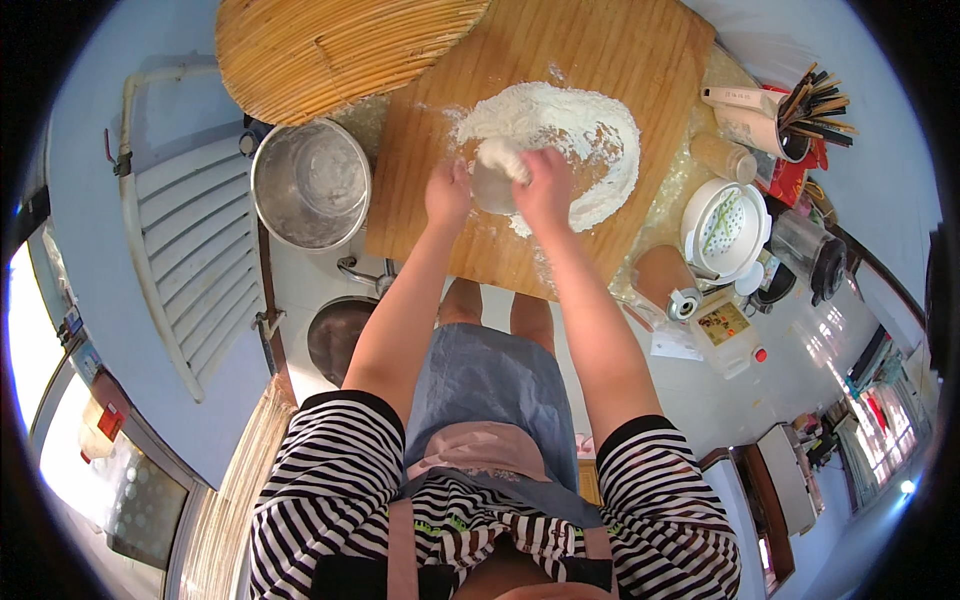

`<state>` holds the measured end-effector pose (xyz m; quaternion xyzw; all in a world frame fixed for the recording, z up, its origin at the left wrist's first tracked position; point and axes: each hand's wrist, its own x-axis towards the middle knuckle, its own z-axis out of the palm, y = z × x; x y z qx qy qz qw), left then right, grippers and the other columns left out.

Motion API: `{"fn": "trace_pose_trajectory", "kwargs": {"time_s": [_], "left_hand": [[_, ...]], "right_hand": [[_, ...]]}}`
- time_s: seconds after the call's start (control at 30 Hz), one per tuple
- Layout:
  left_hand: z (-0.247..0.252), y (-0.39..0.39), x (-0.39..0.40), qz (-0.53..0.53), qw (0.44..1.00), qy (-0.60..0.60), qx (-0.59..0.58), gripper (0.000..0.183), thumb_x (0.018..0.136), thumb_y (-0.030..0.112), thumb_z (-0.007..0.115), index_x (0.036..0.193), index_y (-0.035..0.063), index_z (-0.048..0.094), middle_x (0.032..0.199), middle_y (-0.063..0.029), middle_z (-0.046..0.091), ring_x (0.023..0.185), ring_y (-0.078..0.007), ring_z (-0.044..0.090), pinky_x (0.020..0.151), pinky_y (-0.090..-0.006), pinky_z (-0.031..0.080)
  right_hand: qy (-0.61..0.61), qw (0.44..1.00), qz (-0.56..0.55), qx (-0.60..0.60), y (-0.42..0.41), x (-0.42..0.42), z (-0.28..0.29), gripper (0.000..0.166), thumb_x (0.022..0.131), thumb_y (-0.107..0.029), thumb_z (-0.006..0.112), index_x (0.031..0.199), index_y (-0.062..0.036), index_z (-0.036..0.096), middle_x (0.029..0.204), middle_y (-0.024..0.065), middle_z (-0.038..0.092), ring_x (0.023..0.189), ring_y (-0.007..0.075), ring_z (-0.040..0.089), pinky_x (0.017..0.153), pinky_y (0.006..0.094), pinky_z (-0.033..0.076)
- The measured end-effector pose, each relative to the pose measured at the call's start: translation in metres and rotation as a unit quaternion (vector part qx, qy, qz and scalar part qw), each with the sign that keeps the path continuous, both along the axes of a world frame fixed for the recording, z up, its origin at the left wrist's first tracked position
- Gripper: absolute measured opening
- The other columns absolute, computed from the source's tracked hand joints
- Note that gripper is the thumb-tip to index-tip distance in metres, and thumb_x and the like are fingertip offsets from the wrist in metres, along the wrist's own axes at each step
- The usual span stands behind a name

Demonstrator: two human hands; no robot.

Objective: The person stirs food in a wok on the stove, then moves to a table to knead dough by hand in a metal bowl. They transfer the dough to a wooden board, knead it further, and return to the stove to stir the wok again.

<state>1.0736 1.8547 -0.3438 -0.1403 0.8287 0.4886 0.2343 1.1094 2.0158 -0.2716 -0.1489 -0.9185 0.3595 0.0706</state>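
White flour (611,127) lies in a ragged ring on a wooden board (427,217). Inside its left part is a blurred, pale rounded thing (495,189), perhaps a bowl or a scraper; I cannot tell which. My right hand (545,184) grips a pale lump of dough (501,156) above it. My left hand (450,193) is at the left edge of the pale thing, fingers raised and blurred; whether it touches that thing is unclear.
A steel bowl (311,184) dusted with flour stands left of the board, below a round reed mat (345,52). On the right are a white colander (725,231), a jar (724,159), a chopstick holder (793,142), a brown jug (664,276) and a plastic bottle (726,337).
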Motion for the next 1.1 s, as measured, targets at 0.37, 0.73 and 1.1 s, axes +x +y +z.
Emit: {"fn": "trace_pose_trajectory", "kwargs": {"time_s": [0.37,0.73,1.1], "left_hand": [[0.046,0.057,-0.013,-0.423,0.831,0.34,-0.122,0.022,0.071,0.029,0.066,0.089,0.016,0.067,0.098,-0.0058,0.062,0.098,-0.0268,0.057,0.085,-0.0422,0.043],[0.004,0.088,-0.04,-0.377,0.8,0.445,-0.139,0.027,0.06,0.036,0.064,0.081,0.0187,0.064,0.088,-0.0041,0.056,0.09,-0.0262,0.053,0.084,-0.0439,0.04],[0.033,0.069,-0.054,-0.329,0.878,0.262,-0.228,0.019,0.078,0.025,0.06,0.092,0.016,0.069,0.095,-0.0068,0.063,0.091,-0.0279,0.057,0.078,-0.0403,0.048]], "right_hand": [[-0.074,0.986,0.147,0.011,-0.009,0.104,0.03,0.054,0.072,-0.008,0.064,0.124,-0.0058,0.052,0.134,0.0133,0.043,0.123,0.0327,0.04,0.101,0.0452,0.034],[-0.094,0.969,-0.132,-0.187,0.019,0.098,-0.014,0.053,0.081,-0.013,0.066,0.128,-0.0022,0.045,0.127,0.0175,0.046,0.114,0.0308,0.048,0.095,0.0408,0.041],[-0.179,0.794,-0.289,-0.503,0.04,0.024,-0.055,0.046,0.073,-0.019,0.077,0.107,0.0068,0.059,0.096,0.0114,0.064,0.084,0.0164,0.06,0.072,0.0299,0.048]]}}
